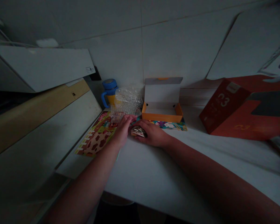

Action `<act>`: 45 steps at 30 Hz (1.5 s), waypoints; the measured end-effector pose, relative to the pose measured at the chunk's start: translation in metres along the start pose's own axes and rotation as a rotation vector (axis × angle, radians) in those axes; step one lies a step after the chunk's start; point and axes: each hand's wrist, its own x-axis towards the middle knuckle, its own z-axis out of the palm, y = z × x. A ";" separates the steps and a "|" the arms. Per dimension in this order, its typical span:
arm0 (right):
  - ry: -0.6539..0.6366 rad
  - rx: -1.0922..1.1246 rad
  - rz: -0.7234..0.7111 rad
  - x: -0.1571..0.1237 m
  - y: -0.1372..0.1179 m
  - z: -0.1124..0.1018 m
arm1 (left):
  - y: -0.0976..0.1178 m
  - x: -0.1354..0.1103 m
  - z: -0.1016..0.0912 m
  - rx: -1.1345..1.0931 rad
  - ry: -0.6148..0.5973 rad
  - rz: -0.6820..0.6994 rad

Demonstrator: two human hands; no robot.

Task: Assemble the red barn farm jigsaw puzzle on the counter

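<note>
My right hand point(152, 133) rests on the white table point(154, 174) with its fingers curled round a small stack of patterned cards point(138, 132). My left hand point(123, 127) reaches in from the left; its fingers lie close together over the edge of a colourful picture board point(96, 137), with the fingertips touching the stack. A clear crinkled plastic bag point(127, 101) lies just behind both hands. An open orange box point(162, 109) with a raised white lid stands behind my right hand, on a colourful sheet point(170, 125).
A blue and yellow mug point(109, 90) stands behind the plastic bag by the wall. A large red carton point(242, 107) lies at the right. White and wooden panels point(42, 102) lean at the left. The scene is dim.
</note>
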 end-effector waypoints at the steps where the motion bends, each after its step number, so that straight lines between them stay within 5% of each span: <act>1: -0.001 0.000 -0.003 0.000 0.000 0.000 | 0.000 0.000 0.000 -0.004 0.009 -0.001; 11: -0.011 -0.082 0.051 -0.001 0.006 0.005 | 0.007 -0.008 -0.001 0.457 -0.078 0.179; 16: 0.009 -0.058 0.059 0.000 0.006 0.006 | 0.002 -0.013 0.003 0.483 -0.167 0.155; 25: 0.005 -0.041 0.074 0.001 0.012 0.006 | -0.002 -0.010 0.003 0.485 -0.125 0.114; 45: -0.004 -0.094 0.021 0.002 0.018 0.004 | -0.004 -0.002 -0.001 0.780 -0.229 0.179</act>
